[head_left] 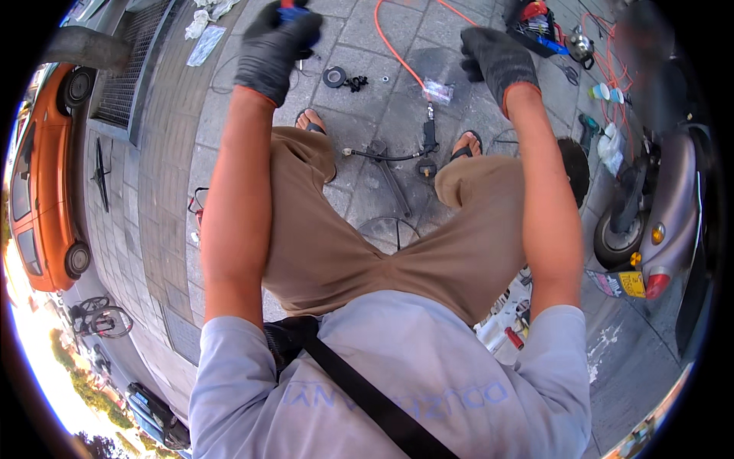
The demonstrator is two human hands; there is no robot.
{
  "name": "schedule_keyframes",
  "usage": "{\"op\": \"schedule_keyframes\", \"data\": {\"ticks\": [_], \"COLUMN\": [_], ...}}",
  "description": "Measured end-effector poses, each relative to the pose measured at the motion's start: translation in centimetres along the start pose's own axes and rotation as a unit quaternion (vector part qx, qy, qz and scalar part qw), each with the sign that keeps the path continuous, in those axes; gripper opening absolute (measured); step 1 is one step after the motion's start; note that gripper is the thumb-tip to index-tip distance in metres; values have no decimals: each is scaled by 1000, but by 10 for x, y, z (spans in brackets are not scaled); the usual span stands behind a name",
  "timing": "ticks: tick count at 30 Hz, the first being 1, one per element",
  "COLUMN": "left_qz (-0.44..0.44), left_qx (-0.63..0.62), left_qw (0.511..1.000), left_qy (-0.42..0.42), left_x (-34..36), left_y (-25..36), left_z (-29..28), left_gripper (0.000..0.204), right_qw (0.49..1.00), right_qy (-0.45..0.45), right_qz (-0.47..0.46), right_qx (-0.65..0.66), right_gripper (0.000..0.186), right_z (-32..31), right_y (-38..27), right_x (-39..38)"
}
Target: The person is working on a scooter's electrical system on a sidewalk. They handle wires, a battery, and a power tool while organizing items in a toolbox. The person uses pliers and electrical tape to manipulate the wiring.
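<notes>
My left hand point(275, 52), in a dark grey glove, is raised at the upper left and closed around a blue-and-red object point(293, 11), perhaps a tool handle; blur and the top edge hide its full shape. At the upper right my right hand point(498, 63), gloved the same way, has its fingers curled in, and what they hold, if anything, is hidden. Nearest my left hand lie a roll of black tape point(334, 76) and small black parts point(356, 83). Between the hands, an orange air hose point(388, 44) runs down to a tire inflator gun point(430, 136) with a gauge point(426, 169).
Between my sandalled feet lies a dark metal bar point(394, 190); a clear plastic packet point(439, 92) rests beside the hose. Right of me are an open toolbox point(537, 30), scissors point(568, 73), a power drill point(588, 128) and a parked scooter point(677, 206). An orange car point(55, 191) stands left.
</notes>
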State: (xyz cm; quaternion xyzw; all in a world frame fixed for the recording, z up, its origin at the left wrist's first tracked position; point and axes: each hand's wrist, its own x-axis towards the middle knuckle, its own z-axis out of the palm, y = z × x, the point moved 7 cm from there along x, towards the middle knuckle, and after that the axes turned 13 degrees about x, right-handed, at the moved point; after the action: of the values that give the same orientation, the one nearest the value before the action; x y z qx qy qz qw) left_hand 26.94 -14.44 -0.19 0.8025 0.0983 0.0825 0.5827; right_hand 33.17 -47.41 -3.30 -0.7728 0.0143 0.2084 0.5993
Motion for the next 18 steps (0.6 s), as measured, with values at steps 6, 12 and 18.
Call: {"op": "schedule_keyframes", "data": {"ticks": [6,12,18], "left_qz": [-187,-206,-164], "left_qx": [-359,-383,-421], "left_qw": [901,888,876], "left_qy": [154,153,169], "left_x": [19,12,2], "left_y": [-18,-44,-52], "left_z": [-31,-44,-84], "left_gripper": [26,31,34], "right_qw": [902,839,844], "right_qy": [-172,-265,-187], "right_qz": [-124,-86,-30], "right_qx": [-376,-467,-502], "right_gripper": [51,46,38], "right_z": [69,211,300], "right_y": [63,152,220], "right_x": [59,147,219]}}
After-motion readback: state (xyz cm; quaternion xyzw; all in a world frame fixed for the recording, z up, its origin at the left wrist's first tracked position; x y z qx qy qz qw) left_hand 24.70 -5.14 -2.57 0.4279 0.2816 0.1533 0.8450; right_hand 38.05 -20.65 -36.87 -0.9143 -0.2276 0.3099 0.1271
